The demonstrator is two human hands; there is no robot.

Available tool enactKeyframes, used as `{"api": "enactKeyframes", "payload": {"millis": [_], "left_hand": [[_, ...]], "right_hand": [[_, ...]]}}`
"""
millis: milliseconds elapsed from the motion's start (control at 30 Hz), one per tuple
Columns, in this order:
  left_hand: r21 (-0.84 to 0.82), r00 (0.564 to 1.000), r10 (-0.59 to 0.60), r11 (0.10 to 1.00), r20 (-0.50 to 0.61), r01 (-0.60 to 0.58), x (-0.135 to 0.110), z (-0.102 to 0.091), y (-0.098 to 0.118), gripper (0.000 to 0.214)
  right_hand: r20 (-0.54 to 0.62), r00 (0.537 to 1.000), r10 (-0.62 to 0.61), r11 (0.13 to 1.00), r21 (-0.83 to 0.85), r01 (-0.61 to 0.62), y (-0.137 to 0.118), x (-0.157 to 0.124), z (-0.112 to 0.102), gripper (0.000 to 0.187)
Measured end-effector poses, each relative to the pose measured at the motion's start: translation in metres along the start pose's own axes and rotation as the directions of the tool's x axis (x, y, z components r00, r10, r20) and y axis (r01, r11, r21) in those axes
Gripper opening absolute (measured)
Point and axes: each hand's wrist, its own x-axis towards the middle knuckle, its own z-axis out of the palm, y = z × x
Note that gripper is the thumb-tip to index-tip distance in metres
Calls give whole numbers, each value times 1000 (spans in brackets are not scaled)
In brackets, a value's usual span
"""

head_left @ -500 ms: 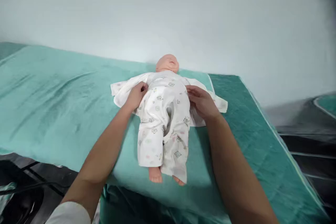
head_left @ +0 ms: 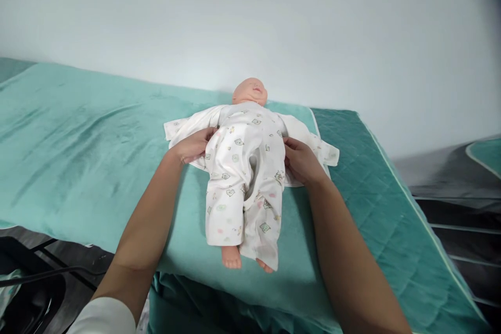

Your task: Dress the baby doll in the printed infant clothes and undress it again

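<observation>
A baby doll (head_left: 249, 91) lies on its back, head toward the wall, its bare feet showing below the trouser cuffs. It wears white baby trousers (head_left: 225, 172) with small animal prints and an open crotch. A white baby shirt (head_left: 303, 130) has its sleeves spread to both sides. My left hand (head_left: 195, 145) pinches the trousers' edge at the doll's side, fingertips partly hidden by cloth. On the opposite side, my right hand (head_left: 300, 159) has its fingers bent around the trousers' other edge, with the tips tucked behind the fabric.
A light green sheet (head_left: 97, 156) covers most of the bed, with a darker quilted pad (head_left: 371, 193) at the right. The white wall (head_left: 250, 21) runs behind. At lower left stands a black chair (head_left: 39, 292) with a cable above it.
My left hand has turned inward, its fingers now reaching flatter to the trousers' side. My right hand has slid slightly down along the opposite edge. The doll stays in place.
</observation>
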Motion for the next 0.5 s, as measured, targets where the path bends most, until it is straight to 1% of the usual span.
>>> {"api": "enactKeyframes", "payload": {"millis": [100,200,300,367,500], "left_hand": [[-64,1000,-15,998,25,17,-1,2,1,41],[-111,999,-9,994,46,14,0,6,3,43],[-153,998,11,988,54,-3,1,10,3,42],[-175,999,4,985,34,2,4,10,1,41],[-174,998,-36,984,-46,28,7,9,-5,37]], "right_hand": [[64,998,4,992,124,-12,0,0,2,36],[60,998,6,978,207,-18,3,3,4,36],[67,998,18,970,241,-33,5,7,7,34],[98,995,27,968,245,-51,5,8,9,33],[147,988,37,962,262,-75,3,7,10,31]]}}
